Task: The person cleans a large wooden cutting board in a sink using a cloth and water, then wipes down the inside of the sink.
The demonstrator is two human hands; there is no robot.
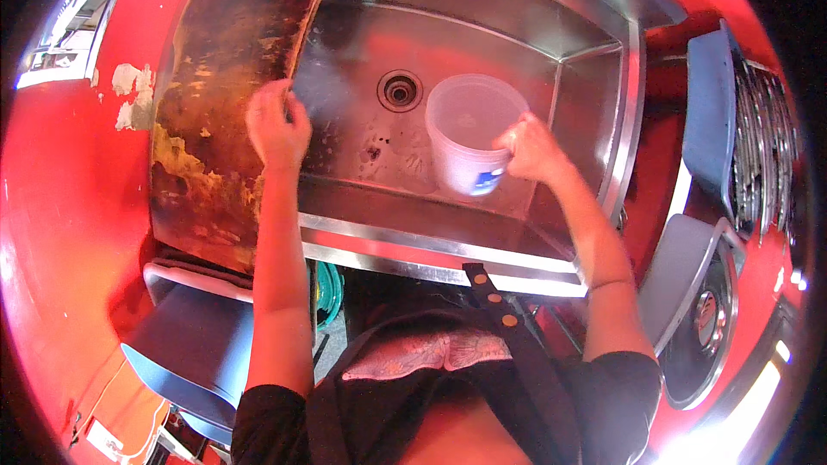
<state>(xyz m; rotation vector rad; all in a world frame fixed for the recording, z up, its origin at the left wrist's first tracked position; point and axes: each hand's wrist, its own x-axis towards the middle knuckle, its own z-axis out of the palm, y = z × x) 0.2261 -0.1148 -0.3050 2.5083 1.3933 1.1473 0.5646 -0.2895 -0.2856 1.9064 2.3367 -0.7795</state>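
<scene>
My right hand (533,145) grips the rim of a translucent white plastic tub (462,161) with a blue label. The tub is held over the stainless steel sink (413,39), right of the drain (399,92), and its mouth faces up toward me. On the left, a large, worn brown board (219,71) with peeling patches reaches over the sink's left side. My left hand (279,123) is curled at the board's right edge and appears to hold it. Beside those fingers is a pale, bluish blur; I cannot tell what it is.
A blue-grey bin (194,329) stands below the board at lower left. At right are a grey tub (685,271), a blue tray (707,110) and a row of metal pans (765,148). A coiled green hose (329,297) hangs under the sink's front rim (439,252).
</scene>
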